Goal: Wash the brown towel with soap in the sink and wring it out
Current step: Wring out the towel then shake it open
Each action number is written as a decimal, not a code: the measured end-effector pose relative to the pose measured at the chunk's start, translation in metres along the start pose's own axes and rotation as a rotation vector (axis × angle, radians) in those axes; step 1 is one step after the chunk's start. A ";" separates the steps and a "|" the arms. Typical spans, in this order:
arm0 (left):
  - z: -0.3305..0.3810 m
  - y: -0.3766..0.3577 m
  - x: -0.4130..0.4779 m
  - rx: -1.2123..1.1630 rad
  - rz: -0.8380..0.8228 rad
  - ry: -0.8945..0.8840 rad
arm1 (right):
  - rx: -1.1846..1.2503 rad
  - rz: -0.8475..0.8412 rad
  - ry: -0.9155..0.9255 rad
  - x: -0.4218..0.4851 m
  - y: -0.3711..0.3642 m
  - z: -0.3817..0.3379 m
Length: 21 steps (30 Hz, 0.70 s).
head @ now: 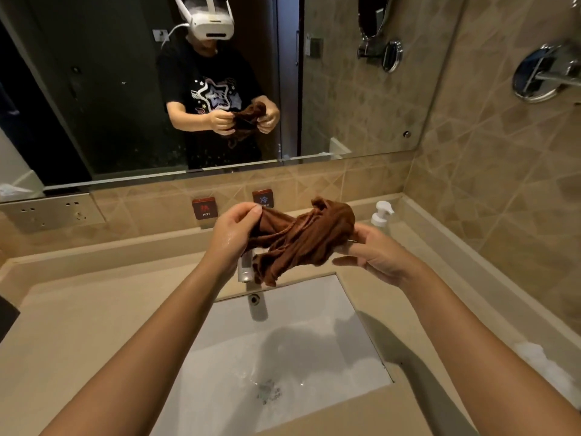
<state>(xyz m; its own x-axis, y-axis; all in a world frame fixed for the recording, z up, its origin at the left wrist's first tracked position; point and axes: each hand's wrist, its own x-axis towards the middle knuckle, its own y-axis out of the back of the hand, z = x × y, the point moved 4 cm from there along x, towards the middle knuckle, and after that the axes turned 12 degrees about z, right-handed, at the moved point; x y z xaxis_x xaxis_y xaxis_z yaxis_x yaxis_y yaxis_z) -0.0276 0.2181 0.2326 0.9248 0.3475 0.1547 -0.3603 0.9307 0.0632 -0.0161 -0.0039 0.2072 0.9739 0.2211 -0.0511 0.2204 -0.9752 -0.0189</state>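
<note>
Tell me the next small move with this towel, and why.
Probably twist the two ends opposite ways over the sink. The brown towel is already bunched into a rope between the left hand and the right hand, held above the basin by the tap, so squeezed water would fall in.

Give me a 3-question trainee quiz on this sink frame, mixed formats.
1. True or false: the brown towel is lying in the sink.
2. Which hand pinches the towel's end between thumb and fingers? A) left hand B) right hand
3. Fill in: the white pump bottle stands on the counter to the ____ of the faucet.

Key: 1 false, both hands hold it twisted in the air above the faucet. 2 A; the right hand cradles the other end with looser fingers. 3 right.
</note>
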 end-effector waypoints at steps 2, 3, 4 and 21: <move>0.015 -0.009 0.003 -0.061 -0.023 0.003 | 0.058 0.055 -0.025 -0.003 0.008 0.000; 0.022 -0.018 0.004 -0.103 -0.029 0.022 | 0.090 0.070 -0.058 -0.006 0.012 0.002; 0.029 -0.029 0.005 -0.141 -0.034 0.045 | 0.132 0.071 -0.115 -0.009 0.013 0.007; 0.140 -0.177 0.017 -0.429 -0.486 0.103 | -0.282 0.466 0.051 -0.036 0.126 -0.044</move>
<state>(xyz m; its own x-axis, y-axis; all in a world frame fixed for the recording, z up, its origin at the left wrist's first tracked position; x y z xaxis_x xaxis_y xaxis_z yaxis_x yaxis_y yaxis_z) 0.0345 0.0434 0.3616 0.9846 -0.1352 0.1107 0.1627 0.9400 -0.2998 -0.0213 -0.1356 0.2508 0.9717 -0.2289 0.0582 -0.2361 -0.9356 0.2627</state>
